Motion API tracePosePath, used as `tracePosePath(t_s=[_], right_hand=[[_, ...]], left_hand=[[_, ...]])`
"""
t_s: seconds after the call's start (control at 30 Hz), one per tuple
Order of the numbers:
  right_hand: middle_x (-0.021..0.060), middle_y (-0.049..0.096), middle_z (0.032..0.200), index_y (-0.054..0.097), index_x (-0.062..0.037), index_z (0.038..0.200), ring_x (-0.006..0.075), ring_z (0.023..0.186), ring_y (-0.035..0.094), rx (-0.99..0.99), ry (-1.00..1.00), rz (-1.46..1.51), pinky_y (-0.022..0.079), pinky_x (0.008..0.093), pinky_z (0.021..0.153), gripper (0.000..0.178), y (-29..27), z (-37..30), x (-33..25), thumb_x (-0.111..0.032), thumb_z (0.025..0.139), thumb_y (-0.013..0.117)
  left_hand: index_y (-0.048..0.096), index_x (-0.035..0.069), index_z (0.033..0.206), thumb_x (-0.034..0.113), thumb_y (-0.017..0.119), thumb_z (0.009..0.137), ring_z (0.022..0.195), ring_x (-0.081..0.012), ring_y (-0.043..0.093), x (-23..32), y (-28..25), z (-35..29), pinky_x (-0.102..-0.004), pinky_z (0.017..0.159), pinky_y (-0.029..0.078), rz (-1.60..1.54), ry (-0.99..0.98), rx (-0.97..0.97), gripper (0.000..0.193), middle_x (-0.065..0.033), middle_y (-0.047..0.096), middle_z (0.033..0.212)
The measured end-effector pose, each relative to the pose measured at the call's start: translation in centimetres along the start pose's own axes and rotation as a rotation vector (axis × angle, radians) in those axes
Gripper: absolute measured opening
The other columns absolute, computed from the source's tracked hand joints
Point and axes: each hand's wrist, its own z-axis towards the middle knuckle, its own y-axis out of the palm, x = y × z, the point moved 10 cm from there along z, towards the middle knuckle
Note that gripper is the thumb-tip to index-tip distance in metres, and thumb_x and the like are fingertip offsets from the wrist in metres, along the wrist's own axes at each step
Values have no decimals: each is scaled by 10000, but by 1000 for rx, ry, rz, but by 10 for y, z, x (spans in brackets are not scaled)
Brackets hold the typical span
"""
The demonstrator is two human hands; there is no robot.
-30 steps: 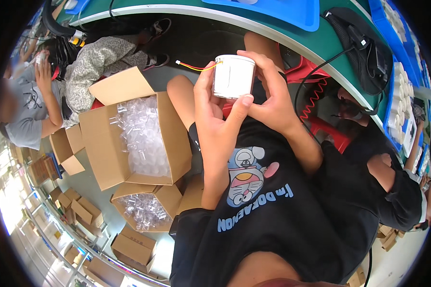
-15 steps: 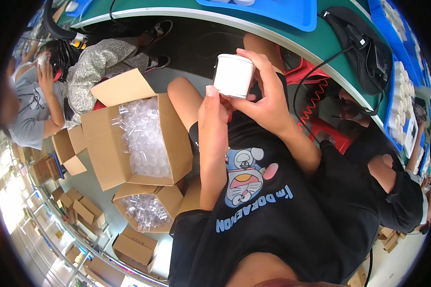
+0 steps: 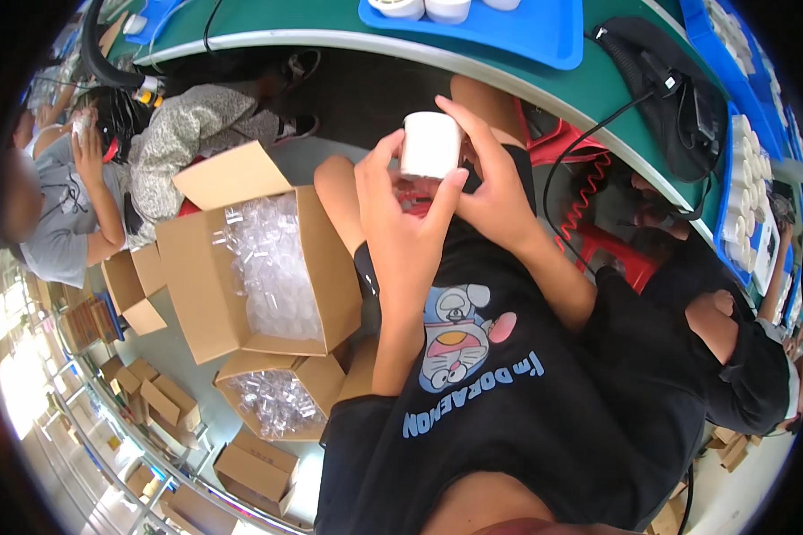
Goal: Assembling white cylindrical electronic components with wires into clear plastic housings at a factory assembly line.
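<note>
Between both hands, above my lap, I hold a small white cylindrical cup-like piece [image 3: 431,145]. My left hand [image 3: 400,201] grips its lower left side, with fingers at the side and the thumb reaching across below it. From the right, my right hand [image 3: 492,183] closes on the piece, one finger at its upper edge and the thumb near its lower right. Its underside and the other fingers are partly hidden.
Left of my legs stands an open cardboard box [image 3: 317,259] of clear plastic parts, with a smaller box [image 3: 330,379] below it. Ahead, the green table [image 3: 285,18] carries a blue tray [image 3: 509,40] of white pieces and a black bag [image 3: 665,98]. A person [image 3: 71,196] sits at left.
The white piece has turned and moved slightly lower. My left hand has shifted its grip, its thumb now reaching across below the piece. The view has tilted a little, showing more of the blue tray.
</note>
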Motion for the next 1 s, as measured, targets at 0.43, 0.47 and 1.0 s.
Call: tracePosePath(t_s=[0.43, 0.47, 1.0], right_hand=[[150, 492, 1189, 481, -18, 1291, 275, 1062, 548, 82, -87, -247, 461, 349, 908, 642, -21, 12, -27, -88, 712, 750], [158, 496, 1194, 481, -21, 1292, 281, 1064, 550, 96, -113, -340, 460, 352, 902, 653, -22, 12, -32, -100, 706, 760], [160, 572, 1155, 461, -29, 1310, 306, 1054, 574, 1, -72, -338, 466, 355, 895, 759, -1, 9, -20, -62, 631, 797]], left_hand=[[358, -35, 1347, 216, 596, 945, 1007, -180, 589, -7, 12, 16, -296, 862, 493, -332, -59, -99, 531, -158, 517, 1239], [351, -32, 1357, 227, 586, 952, 987, -178, 595, -27, 21, 14, -293, 857, 494, -545, -174, -139, 535, -151, 522, 1240], [327, -8, 1413, 277, 473, 1008, 1066, -182, 580, -46, 39, -1, -302, 852, 502, -1047, -362, -279, 516, -147, 535, 1254]])
